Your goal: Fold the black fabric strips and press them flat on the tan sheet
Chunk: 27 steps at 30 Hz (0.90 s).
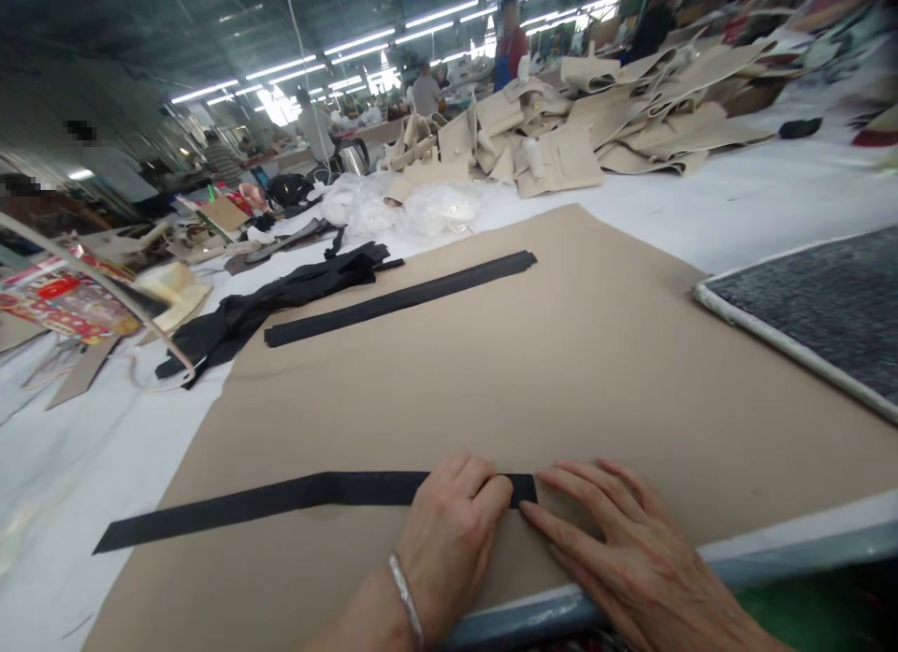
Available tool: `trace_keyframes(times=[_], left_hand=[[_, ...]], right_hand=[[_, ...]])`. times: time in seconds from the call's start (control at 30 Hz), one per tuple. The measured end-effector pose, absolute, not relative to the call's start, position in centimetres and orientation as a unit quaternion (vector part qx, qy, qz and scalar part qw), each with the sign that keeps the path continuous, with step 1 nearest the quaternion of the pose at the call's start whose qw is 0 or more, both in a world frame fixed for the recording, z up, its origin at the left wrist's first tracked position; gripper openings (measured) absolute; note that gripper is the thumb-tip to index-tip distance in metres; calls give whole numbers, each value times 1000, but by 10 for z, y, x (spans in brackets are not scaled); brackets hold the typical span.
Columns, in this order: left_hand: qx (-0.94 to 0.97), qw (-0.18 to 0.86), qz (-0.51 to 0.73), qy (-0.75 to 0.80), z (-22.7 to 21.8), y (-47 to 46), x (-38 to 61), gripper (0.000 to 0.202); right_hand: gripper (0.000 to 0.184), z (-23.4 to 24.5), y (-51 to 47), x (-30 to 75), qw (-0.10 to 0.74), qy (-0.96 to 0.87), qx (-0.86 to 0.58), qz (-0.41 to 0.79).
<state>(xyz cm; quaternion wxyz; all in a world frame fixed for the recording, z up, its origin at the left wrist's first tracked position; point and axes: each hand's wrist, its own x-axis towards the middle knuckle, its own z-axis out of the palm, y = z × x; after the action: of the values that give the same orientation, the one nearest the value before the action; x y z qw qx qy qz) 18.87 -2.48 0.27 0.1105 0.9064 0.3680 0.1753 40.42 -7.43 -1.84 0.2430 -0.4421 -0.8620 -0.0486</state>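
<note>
A long black fabric strip (281, 498) lies on a tan sheet of material (561, 371) near the table's front edge. My left hand (453, 530) rests on the strip's right part, fingers curled down and pressing it flat; a silver bangle is on that wrist. My right hand (617, 540) lies flat on the tan sheet with fingers stretched out, fingertips touching the strip's right end. A second black strip (399, 299) lies farther back on the sheet.
A heap of black fabric (273, 306) sits at the sheet's far left corner. A dark grey mat with white border (814, 306) lies at right. Beige cut pieces (596, 119) and clear plastic bags (407, 208) pile up at the back. People stand far behind.
</note>
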Motion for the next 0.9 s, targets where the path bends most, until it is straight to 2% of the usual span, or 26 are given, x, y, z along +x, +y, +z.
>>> trace_keyframes(times=[0.2,0.5,0.6,0.73,0.8,0.9], left_hand=[[929,96,104,341,4,-9,205,10],[965,-2,36,260,14,-2,214,11],[964,-15,42,262,14,-3,215,13],[943,50,105,312,11,-10,204,14],[924,75,150,342,7,-18,194,21],[907,49,177,380,-1,-34,179,35]], right_hand=[[39,-18,-74,401,269,-849,-454,-37],[30,-22,-76,399,303,-835,-459,15],[26,-26,-77,399,315,-829,-461,23],[28,-24,-77,399,317,-827,-463,17],[31,-20,-76,399,313,-830,-462,15],[33,-17,-75,404,322,-833,-450,1]])
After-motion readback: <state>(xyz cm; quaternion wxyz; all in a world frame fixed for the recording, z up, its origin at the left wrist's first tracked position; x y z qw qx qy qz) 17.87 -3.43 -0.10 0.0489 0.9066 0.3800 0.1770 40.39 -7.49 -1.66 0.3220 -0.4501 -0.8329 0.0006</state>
